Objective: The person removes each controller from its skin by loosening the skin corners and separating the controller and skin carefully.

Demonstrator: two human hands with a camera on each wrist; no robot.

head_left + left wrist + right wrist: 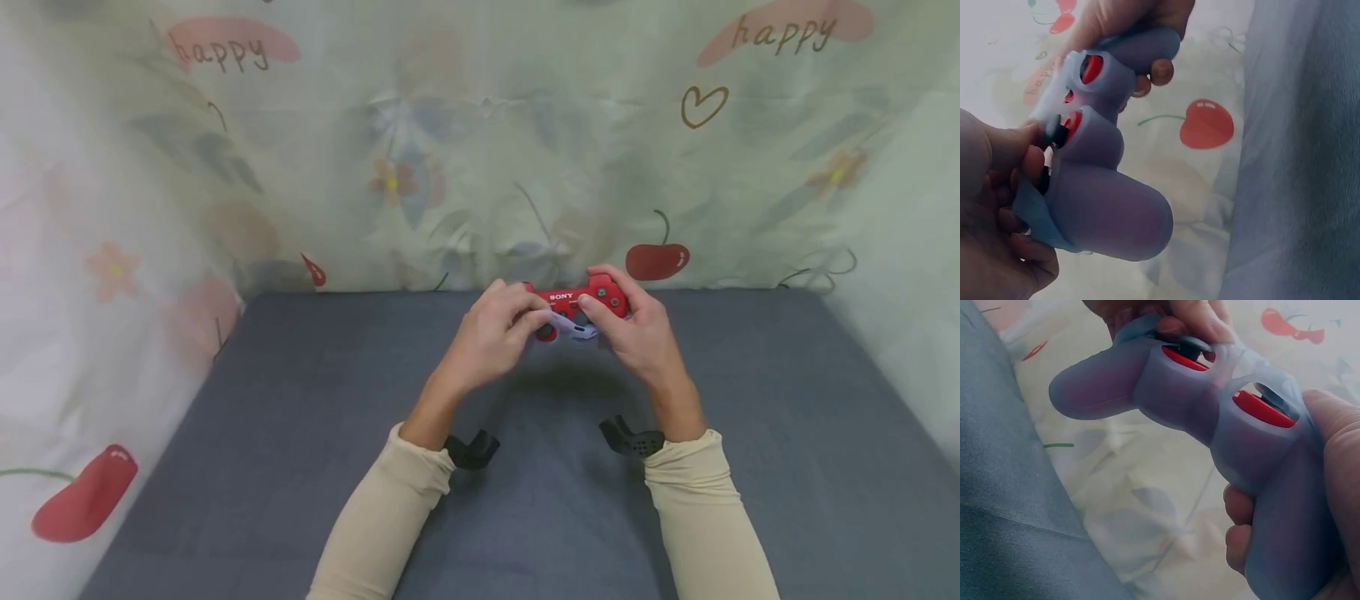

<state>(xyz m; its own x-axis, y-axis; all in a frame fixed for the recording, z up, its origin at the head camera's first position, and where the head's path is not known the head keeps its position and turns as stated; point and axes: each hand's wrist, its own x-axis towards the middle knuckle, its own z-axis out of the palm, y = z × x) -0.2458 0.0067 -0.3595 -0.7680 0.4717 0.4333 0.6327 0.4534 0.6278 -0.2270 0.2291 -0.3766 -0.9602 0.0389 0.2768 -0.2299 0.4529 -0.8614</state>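
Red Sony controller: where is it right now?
In the head view the red controller is held off the grey table near its far edge, centre, between the left hand and the right hand, in front of the printed cloth backdrop.

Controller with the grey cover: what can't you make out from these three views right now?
- Controller, head view: small and far; the left hand and right hand hide both grips, so how far the silicone cover is on cannot be told.
- Left wrist view: the cover hides the buttons; the left hand is cut off by the frame edge.
- Right wrist view: the right grip runs off the bottom edge.
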